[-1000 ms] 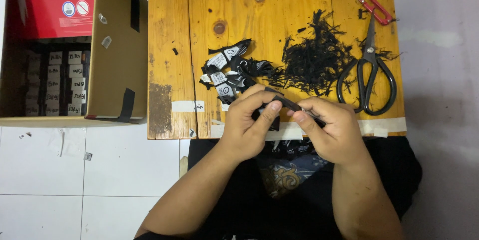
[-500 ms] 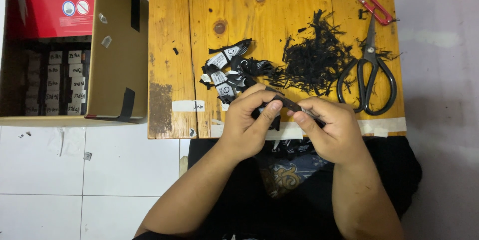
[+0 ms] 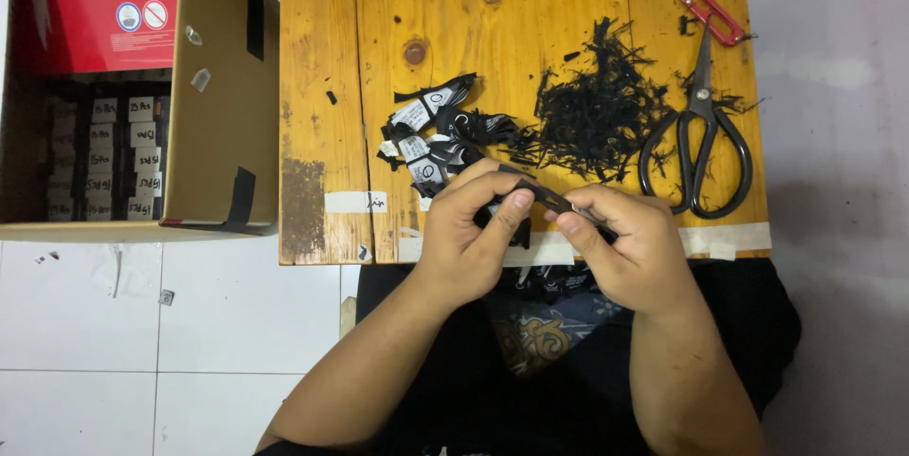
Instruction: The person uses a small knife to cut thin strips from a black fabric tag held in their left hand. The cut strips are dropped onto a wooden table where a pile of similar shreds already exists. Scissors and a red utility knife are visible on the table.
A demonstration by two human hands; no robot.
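Both hands pinch one narrow black woven label strip (image 3: pixel 542 195) at the near edge of the yellow wooden bench (image 3: pixel 331 134): the left hand (image 3: pixel 473 229) closes thumb and forefinger on its left end, the right hand (image 3: pixel 625 248) on its right end. The strip's long axis runs left to right between them, rising slightly leftward, just in front of the pile of black-and-white folded labels (image 3: pixel 436 134)

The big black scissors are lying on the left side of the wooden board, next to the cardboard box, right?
Not quite. The head view shows the big black scissors lying on the right side of the wooden board, away from the cardboard box, which sits left of the board.
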